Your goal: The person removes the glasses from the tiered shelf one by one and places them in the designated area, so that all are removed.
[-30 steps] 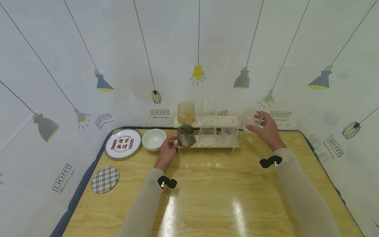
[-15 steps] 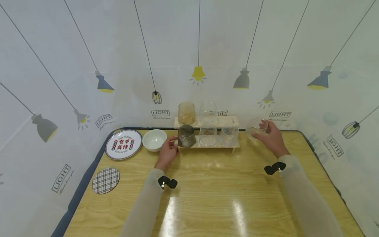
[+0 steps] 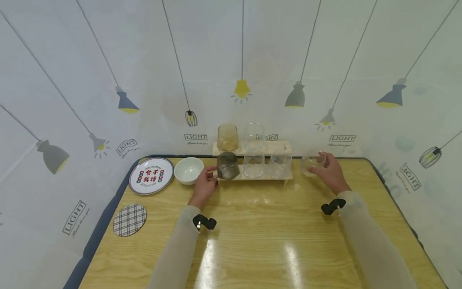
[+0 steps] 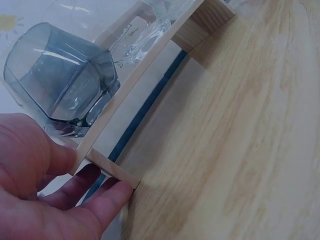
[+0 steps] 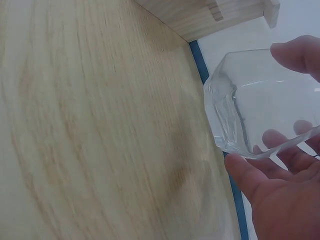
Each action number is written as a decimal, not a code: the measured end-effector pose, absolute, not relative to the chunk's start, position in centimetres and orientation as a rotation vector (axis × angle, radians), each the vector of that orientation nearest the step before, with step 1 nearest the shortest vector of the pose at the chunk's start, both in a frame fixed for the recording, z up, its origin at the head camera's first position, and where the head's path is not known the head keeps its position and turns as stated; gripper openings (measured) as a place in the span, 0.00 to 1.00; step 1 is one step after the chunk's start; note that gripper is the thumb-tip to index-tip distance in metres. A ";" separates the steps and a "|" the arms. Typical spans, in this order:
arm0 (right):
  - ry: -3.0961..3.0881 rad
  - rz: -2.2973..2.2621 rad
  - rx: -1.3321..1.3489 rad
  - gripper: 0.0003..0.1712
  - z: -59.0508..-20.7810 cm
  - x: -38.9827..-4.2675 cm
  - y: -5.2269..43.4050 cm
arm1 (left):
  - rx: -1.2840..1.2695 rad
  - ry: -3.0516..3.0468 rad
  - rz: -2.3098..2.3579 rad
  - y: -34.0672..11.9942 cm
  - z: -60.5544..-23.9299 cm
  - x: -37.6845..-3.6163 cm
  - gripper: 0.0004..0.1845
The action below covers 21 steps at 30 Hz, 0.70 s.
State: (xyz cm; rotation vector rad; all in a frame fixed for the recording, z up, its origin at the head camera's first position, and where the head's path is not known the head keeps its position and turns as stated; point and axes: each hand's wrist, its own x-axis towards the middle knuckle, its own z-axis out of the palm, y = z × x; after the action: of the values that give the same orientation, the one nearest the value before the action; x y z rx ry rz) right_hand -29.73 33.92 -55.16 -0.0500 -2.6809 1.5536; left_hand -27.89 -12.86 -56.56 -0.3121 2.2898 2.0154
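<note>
A two-tier wooden rack (image 3: 252,177) stands at the table's far edge with several glasses on it. My left hand (image 3: 204,185) grips the rack's left end (image 4: 107,167), thumb above and fingers beneath the lower shelf, beside a smoky grey glass (image 3: 226,165) (image 4: 60,82). An amber glass (image 3: 227,137) sits on the upper shelf. My right hand (image 3: 329,172) holds a clear faceted glass (image 3: 312,163) (image 5: 255,105) just right of the rack, low over the table; thumb and fingers (image 5: 295,55) wrap it.
A white bowl (image 3: 188,170) and a printed round plate (image 3: 150,176) lie left of the rack. A plaid coaster (image 3: 129,219) sits near the left edge. The wooden tabletop (image 3: 252,233) spreads in front; a printed backdrop rises close behind.
My right hand has carried the clear glass down from beside the upper shelf to just above the table, right of the rack. The left hand has stayed on the rack's end.
</note>
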 end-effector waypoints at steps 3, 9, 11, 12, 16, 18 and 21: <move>-2.688 1.564 -0.050 0.50 -55.4 -29.7 33.7 | -0.330 2.284 2.006 -12.9 -56.5 -27.9 0.19; -2.723 1.551 -0.077 0.45 -56.0 -29.1 33.3 | -0.309 2.293 2.013 -12.9 -56.7 -28.1 0.19; -2.725 1.556 -0.077 0.44 -56.2 -29.0 33.3 | -0.317 2.294 2.010 -12.9 -56.7 -28.1 0.19; -2.724 1.560 -0.077 0.44 -56.4 -29.0 33.3 | -0.321 2.291 2.008 -12.9 -56.7 -28.1 0.19; -2.725 1.575 -0.059 0.46 -56.6 -29.0 33.3 | -0.336 2.285 1.995 -12.9 -56.6 -28.0 0.19; -2.724 1.586 -0.049 0.47 -56.6 -29.0 33.4 | -0.330 2.284 1.995 -13.0 -56.5 -28.0 0.19; -2.731 1.610 -0.028 0.49 -56.5 -28.9 33.4 | -0.327 2.273 2.006 -13.1 -56.5 -27.9 0.19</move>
State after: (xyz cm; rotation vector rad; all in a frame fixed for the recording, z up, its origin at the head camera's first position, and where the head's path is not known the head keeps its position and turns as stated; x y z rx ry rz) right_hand -28.92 33.40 -56.47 -0.0276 -2.7306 1.6105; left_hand -27.92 -13.09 -56.47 -0.3268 2.2733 2.0064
